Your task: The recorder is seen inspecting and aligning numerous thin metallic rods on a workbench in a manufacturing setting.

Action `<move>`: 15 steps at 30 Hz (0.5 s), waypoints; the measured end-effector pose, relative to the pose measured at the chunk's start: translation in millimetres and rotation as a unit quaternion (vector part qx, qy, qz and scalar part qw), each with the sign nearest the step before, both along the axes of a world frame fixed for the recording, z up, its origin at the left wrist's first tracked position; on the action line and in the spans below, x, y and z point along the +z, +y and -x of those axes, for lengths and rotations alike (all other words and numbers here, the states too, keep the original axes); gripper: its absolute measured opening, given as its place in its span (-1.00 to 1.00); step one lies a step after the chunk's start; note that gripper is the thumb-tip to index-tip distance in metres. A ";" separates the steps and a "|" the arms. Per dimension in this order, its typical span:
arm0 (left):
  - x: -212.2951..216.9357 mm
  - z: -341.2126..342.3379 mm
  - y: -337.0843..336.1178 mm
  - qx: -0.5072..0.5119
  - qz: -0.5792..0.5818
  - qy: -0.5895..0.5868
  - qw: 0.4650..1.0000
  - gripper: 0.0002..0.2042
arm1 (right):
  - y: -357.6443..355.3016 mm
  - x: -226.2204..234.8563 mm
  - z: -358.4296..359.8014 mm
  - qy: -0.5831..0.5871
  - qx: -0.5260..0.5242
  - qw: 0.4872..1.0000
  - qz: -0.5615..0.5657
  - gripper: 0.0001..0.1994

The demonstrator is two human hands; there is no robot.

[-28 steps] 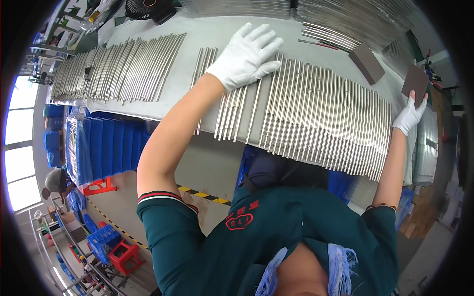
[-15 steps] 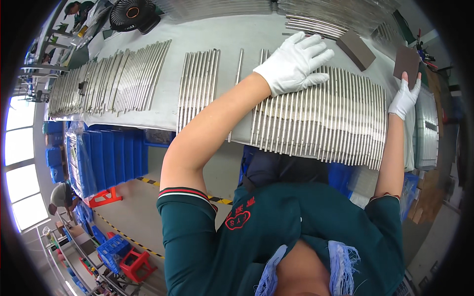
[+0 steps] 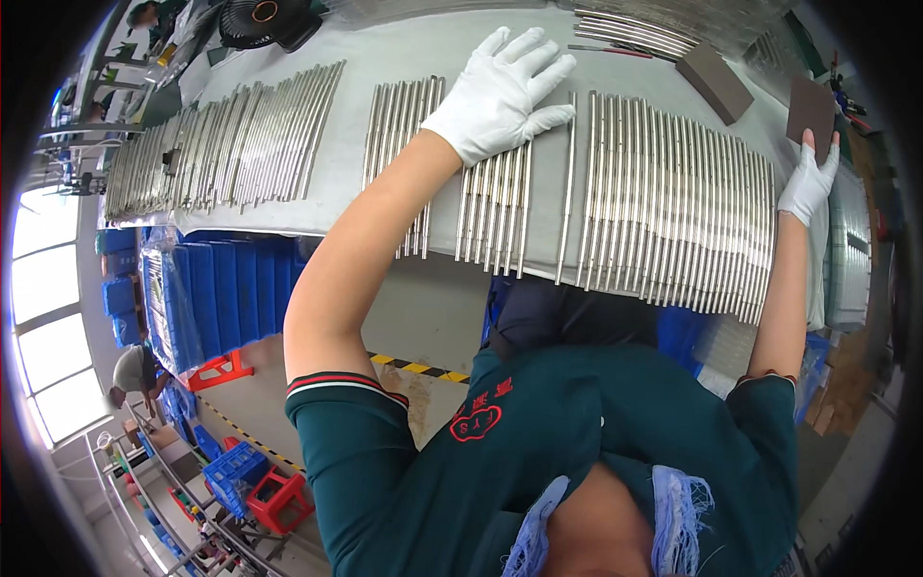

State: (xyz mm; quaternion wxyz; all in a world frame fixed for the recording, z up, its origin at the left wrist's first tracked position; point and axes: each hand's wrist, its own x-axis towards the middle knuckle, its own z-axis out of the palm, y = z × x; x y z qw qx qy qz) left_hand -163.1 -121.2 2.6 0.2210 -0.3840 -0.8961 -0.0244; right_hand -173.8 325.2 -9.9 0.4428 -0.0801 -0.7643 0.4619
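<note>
My left hand (image 3: 500, 96), in a white glove, lies flat with its fingers spread over the upper part of a small group of metal rods (image 3: 493, 216). A single rod (image 3: 567, 192) stands apart just right of that hand. Right of it is a wide row of rods (image 3: 673, 202) laid side by side. Another narrow group of rods (image 3: 389, 125) lies to the left, partly behind my left forearm. At the far right, my gloved right hand (image 3: 809, 186) grips the lower end of a brown rectangular block (image 3: 810, 111), which looks like a sanding sponge.
A second brown block (image 3: 715, 85) rests on the table at the back right, near more rods (image 3: 635, 34) and a thin red stick (image 3: 620, 51). Many rods (image 3: 231, 135) lie at the left. A black fan (image 3: 264, 19) stands behind them. Blue crates (image 3: 226, 293) sit below the table edge.
My left hand has moved left off the wide row, and a small group of rods now lies separated beneath it. My right hand still holds the block. The view has shifted slightly.
</note>
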 end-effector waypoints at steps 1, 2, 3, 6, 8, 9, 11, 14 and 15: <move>-1.1 0.0 8.9 -0.012 -0.008 0.005 1.000 -0.37 | 0.3 -0.1 -1.2 0.002 0.002 1.000 0.001 -0.30; -0.2 -0.7 17.4 -0.023 -0.015 0.010 1.000 -0.37 | -0.3 -1.5 -0.8 0.005 0.004 1.000 0.004 -0.30; 0.8 -1.7 25.2 -0.024 -0.017 0.010 1.000 -0.37 | -1.5 -3.3 0.3 0.005 0.003 1.000 0.003 -0.30; 0.8 -1.9 48.5 -0.080 -0.063 -0.017 0.995 -0.39 | -2.4 -8.5 4.6 0.012 0.011 1.000 0.012 -0.30; -0.3 -1.9 59.6 -0.085 -0.069 -0.013 0.994 -0.39 | 0.6 -11.2 6.6 0.014 0.006 1.000 0.002 -0.30; -0.7 -1.7 63.1 -0.086 -0.071 -0.009 0.994 -0.39 | 2.8 -11.3 7.0 0.016 0.003 1.000 -0.004 -0.29; 0.9 -1.3 64.9 -0.088 -0.071 -0.003 0.994 -0.40 | 6.6 -8.6 6.0 0.021 0.005 1.000 0.011 -0.30; 8.1 -1.5 53.2 -0.090 -0.050 -0.010 0.995 -0.40 | 10.9 -1.2 2.4 0.021 -0.011 0.997 0.068 -0.29; 10.1 -2.6 44.1 -0.082 -0.017 -0.011 0.996 -0.40 | 8.9 -0.7 2.6 0.030 0.002 0.994 0.102 -0.29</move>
